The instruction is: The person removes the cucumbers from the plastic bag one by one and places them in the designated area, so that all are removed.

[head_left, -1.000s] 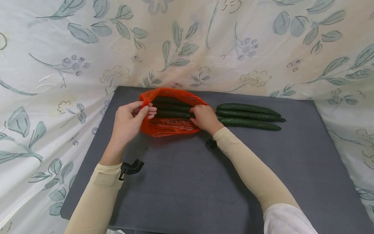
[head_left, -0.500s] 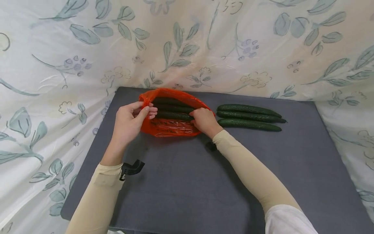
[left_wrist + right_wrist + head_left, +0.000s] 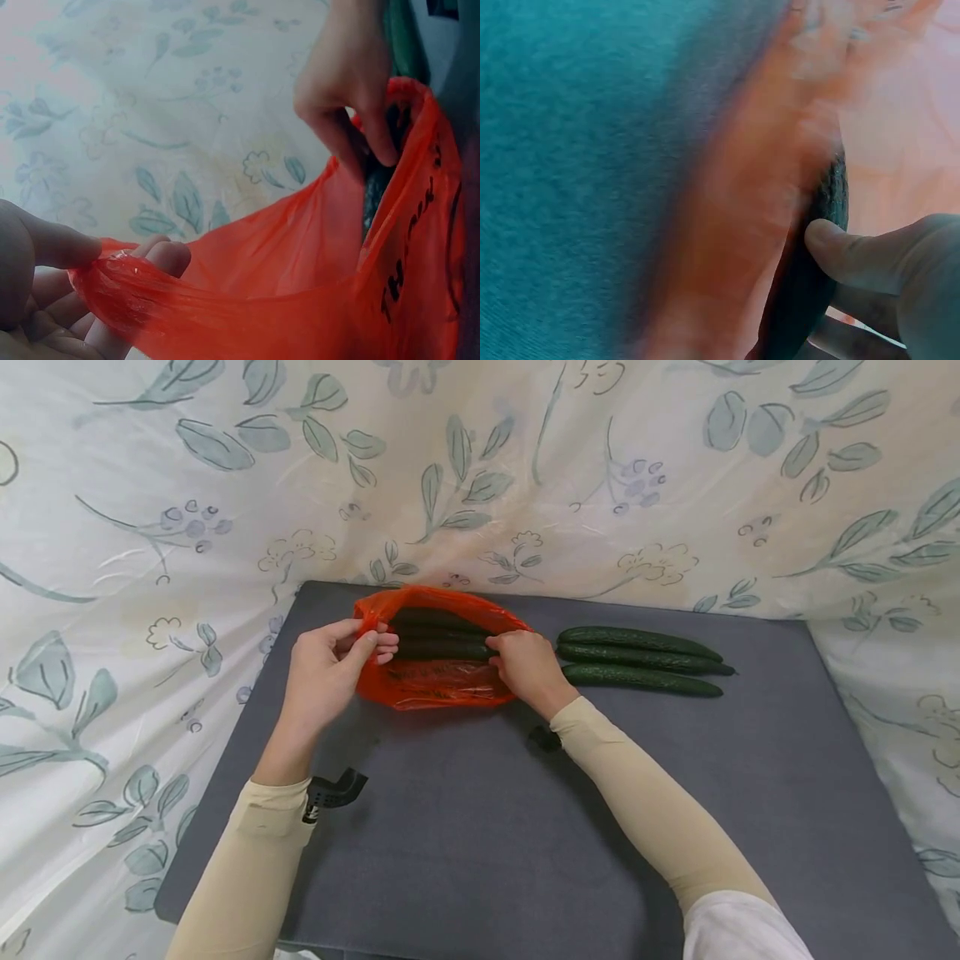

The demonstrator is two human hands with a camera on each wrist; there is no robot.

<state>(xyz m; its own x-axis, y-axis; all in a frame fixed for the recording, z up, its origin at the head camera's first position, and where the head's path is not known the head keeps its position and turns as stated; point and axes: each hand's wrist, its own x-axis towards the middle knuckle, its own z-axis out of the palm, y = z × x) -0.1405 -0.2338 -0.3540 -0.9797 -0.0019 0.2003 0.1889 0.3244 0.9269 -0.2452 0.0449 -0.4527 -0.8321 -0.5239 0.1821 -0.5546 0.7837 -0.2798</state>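
A red plastic bag (image 3: 450,697) lies on its side at the back left of the table, its mouth spread toward me. My left hand (image 3: 330,664) pinches the left edge of that mouth between thumb and fingers. Inside the bag are several dark green cucumbers side by side. My right hand (image 3: 528,664) reaches in at the right side of the opening and grips the end of the nearest cucumber (image 3: 446,649). In the right wrist view, thumb and fingers close around this cucumber (image 3: 799,289); the bag hides part of it.
To the right of the bag, 3 more cucumbers (image 3: 641,653) lie parallel on the grey table (image 3: 480,827). A floral sheet (image 3: 525,468) hangs behind the table and along its sides.
The gripped cucumber has shifted slightly away from me within the bag, against the others. The left hand and bag edge have moved a little left.
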